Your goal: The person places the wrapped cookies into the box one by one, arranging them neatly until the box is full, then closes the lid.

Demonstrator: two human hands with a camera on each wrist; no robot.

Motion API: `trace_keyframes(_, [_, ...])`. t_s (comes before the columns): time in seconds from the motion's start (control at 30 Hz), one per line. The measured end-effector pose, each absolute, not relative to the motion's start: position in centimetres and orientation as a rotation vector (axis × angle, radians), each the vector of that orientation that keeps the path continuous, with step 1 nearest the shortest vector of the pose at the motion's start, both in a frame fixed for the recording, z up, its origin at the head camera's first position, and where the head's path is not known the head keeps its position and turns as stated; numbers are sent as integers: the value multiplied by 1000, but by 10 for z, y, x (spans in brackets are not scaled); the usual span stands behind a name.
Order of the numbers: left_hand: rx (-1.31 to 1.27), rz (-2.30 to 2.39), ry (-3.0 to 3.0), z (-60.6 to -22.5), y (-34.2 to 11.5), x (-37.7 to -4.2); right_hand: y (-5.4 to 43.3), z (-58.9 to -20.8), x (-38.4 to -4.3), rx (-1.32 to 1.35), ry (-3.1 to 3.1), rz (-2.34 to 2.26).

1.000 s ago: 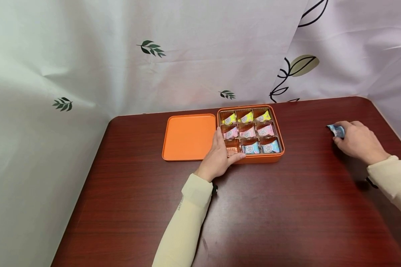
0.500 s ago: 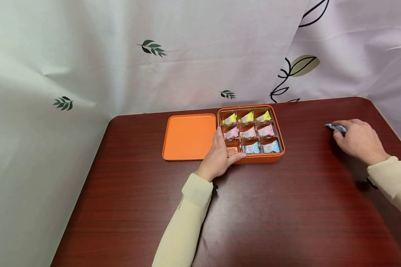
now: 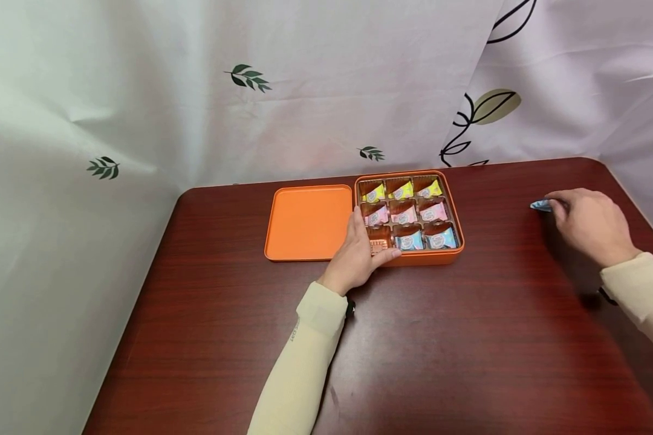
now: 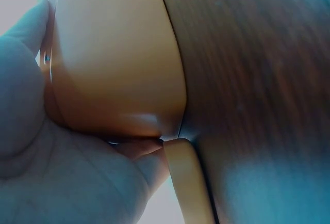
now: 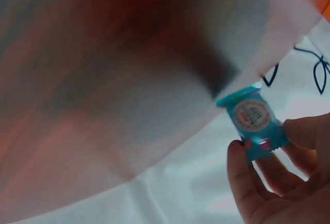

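An orange tin box (image 3: 416, 260) with a divided tray lies on the dark red table. Yellow candies (image 3: 401, 191) fill its back row, pink candies (image 3: 403, 213) the middle one, and two blue candies (image 3: 441, 239) sit in the front row. The front left compartment (image 3: 380, 239) holds no candy. My left hand (image 3: 350, 257) rests against the box's near left corner, fingers straight along the left side and thumb along the front; the left wrist view shows the palm at the orange wall (image 4: 118, 53). To the right, my right hand (image 3: 593, 226) pinches a blue wrapped candy (image 5: 252, 118) by one end.
The orange lid (image 3: 309, 223) lies flat, inside up, just left of the box. A white patterned cloth (image 3: 305, 109) hangs behind the table's back edge and along both sides.
My right hand has turned the blue candy and shifted its hold, so less of the wrapper's face shows in the head view. The left hand, box and lid have stayed put.
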State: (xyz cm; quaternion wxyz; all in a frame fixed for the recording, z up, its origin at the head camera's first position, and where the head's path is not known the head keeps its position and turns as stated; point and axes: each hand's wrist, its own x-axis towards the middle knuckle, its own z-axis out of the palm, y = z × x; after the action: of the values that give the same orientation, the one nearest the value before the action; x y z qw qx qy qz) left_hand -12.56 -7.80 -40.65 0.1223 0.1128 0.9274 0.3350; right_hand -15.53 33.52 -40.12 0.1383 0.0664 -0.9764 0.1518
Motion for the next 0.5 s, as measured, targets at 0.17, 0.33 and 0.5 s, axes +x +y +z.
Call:
trace_keyframes(0.17, [321,979,2698,-406,-78,-126,337,-397,-154,156,-2831,391])
trace_keyframes(0.33, [320,979,2695,-406,-78,-126,337,-396,-154,154,-2848,371])
trace_keyframes(0.5, [318,981,2695,-406,-78,-126,338,-396,-155,169,-2855,372])
